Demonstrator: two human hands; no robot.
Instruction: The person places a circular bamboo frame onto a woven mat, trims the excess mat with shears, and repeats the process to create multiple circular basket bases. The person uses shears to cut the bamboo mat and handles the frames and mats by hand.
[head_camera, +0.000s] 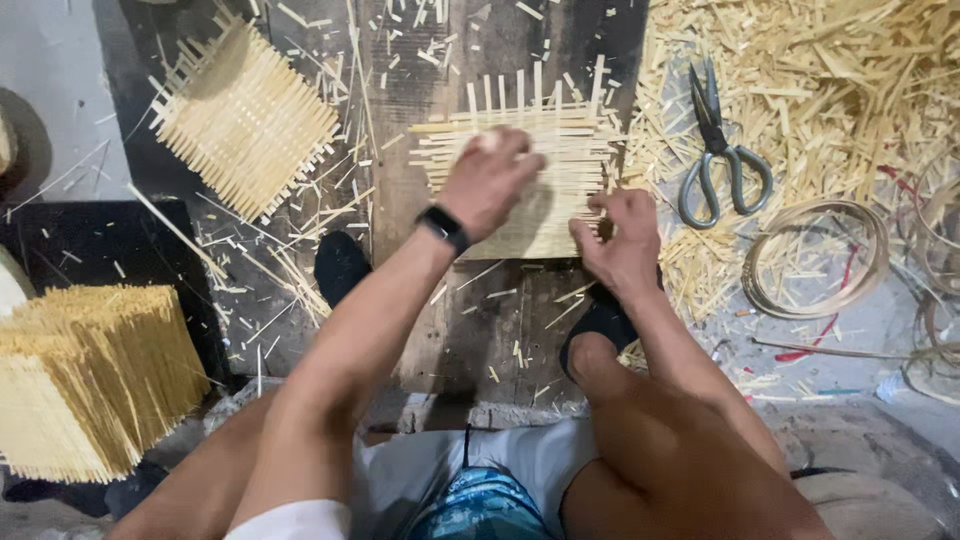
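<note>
Weaving a bamboo-strip mat (560, 200) on a plank (480, 320), your left hand (490, 180) presses flat, fingers curled; right hand (620, 240) pinches a strip; mat looks partly woven, ends untrimmed

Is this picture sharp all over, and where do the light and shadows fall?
Head view: the scissors and finished woven square look crisp; the left hand is slightly smeared at the knuckles, pressing on the half-woven mat; the right hand casts a soft shadow on the mat; light is even and bright over the scrap pile; the dark board is dimmer.
</note>
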